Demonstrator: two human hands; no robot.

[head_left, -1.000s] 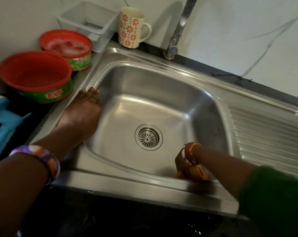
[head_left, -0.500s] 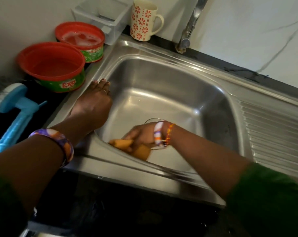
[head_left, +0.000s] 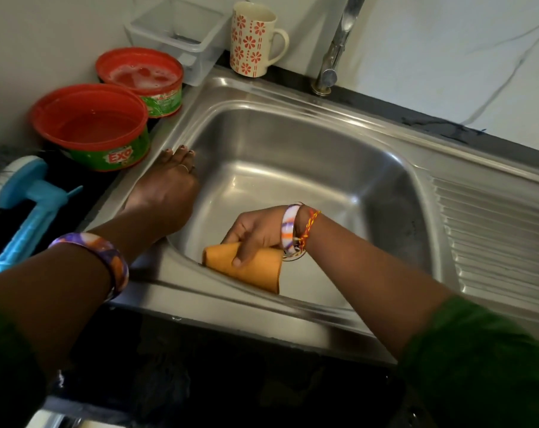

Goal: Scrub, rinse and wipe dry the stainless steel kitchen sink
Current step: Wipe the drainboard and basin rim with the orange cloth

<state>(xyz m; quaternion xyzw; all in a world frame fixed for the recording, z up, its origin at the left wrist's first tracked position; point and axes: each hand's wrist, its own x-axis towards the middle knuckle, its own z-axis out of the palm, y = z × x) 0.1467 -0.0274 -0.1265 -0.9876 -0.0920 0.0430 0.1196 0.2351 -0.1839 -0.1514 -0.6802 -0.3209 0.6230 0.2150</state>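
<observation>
Stainless steel kitchen sink, set into the dark counter, with its ribbed drainboard at the right end. I see my right hand inside the basin at the near left corner, fingers clenched on a folded orange cloth pressed to the near wall. My left hand lies flat on the sink's left rim, fingers extended and grasping nothing. The basin shows no suds and no running water from the chrome tap, so I judge that scrubbing and rinsing are likely done and the wipe-dry is under way. The rest of the basin, the rim and the drainboard appear left to wipe. A blue scrubbing brush lies at the counter's left edge.
</observation>
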